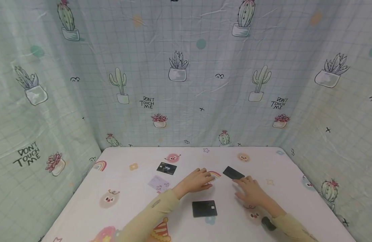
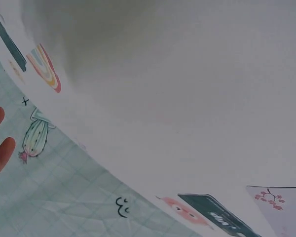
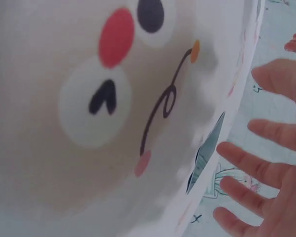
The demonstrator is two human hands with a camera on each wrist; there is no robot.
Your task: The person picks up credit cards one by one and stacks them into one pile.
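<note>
My left hand [image 1: 196, 181] reaches over the table with its fingers loosely bent and nothing held. To its left lie a black card marked "Vip" [image 1: 166, 168] and a lilac card with pink blossoms [image 1: 159, 183]. A black card with a silver chip [image 1: 204, 209] lies nearer the front, between the two arms. On the right, a plain black card [image 1: 233, 172] lies just beyond the fingertips of my right hand [image 1: 253, 192]; whether they touch cannot be made out. In the right wrist view the fingers [image 3: 254, 160] are spread apart, holding nothing.
A white tabletop [image 1: 137, 208] carries printed cartoon faces and rainbows. Cactus-patterned cloth [image 1: 201, 87] hangs behind it and along both sides. Beside the right sleeve is a small dark object [image 1: 268, 223], its kind unclear.
</note>
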